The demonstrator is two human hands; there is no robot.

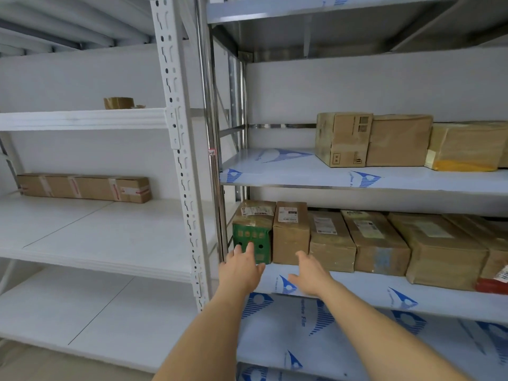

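- Hands both stretched forward at the low shelf of the right rack, empty, well apart from each other.
- left hand (242,266): fingers straight and spread, thumb out to the side, fingertips over the lower front of the green box (251,240); real contact cannot be told.
- right hand (309,274): fingers straight, loosely apart, index tip at the bottom front edge of the brown parcel (290,237); touching or just short, cannot tell.
- green box: leftmost on the film-covered shelf (357,290), tight against the steel post, taped cardboard top with a shipping label.
- brown parcel: upright, just beside the green box on its right, white label on top.
- row of taped parcels (376,243) runs on to the right along the same shelf, side by side, labels up; red packet (492,285) at the far right edge.
- shelf above: three cartons (398,140) pushed together toward the right.
- white perforated upright (178,133) divides the two racks.
- left white rack: long flat carton (85,187) at the back of the middle shelf, tape roll (118,103) on the shelf above it.
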